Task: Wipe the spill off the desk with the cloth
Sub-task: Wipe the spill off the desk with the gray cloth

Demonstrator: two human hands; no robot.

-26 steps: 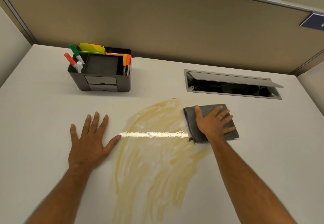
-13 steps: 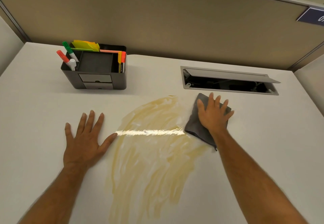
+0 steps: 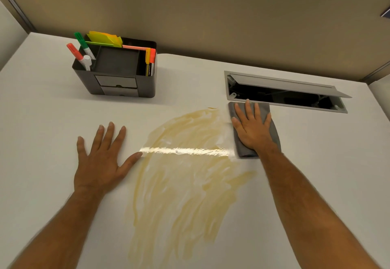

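Spill [image 3: 185, 176] of yellowish-tan liquid lies smeared in streaks across the middle of the white counter [image 3: 42, 121], with a bright strip of glare running across its upper part; right of the spill, touching its far right edge, a folded grey cloth [image 3: 274, 133] lies flat on the counter; the right hand [image 3: 252, 127] presses down on the cloth with fingers straight and slightly spread, its grip flat and apart rather than curled round the fabric; the fingertips reach the cloth's far edge; left of the spill, the left hand [image 3: 101, 159] rests palm-down on the bare counter, fingers splayed, thumb tip just at the spill's left margin, holding nothing. Beyond the spill and to its left stands a dark desk organizer [image 3: 118, 79] holding red and green markers [image 3: 81, 51], yellow sticky notes [image 3: 105, 39] and highlighters; beyond the cloth, just past the right fingertips, a grey cable hatch [image 3: 285, 91] is set into the counter, its lid tilted open.
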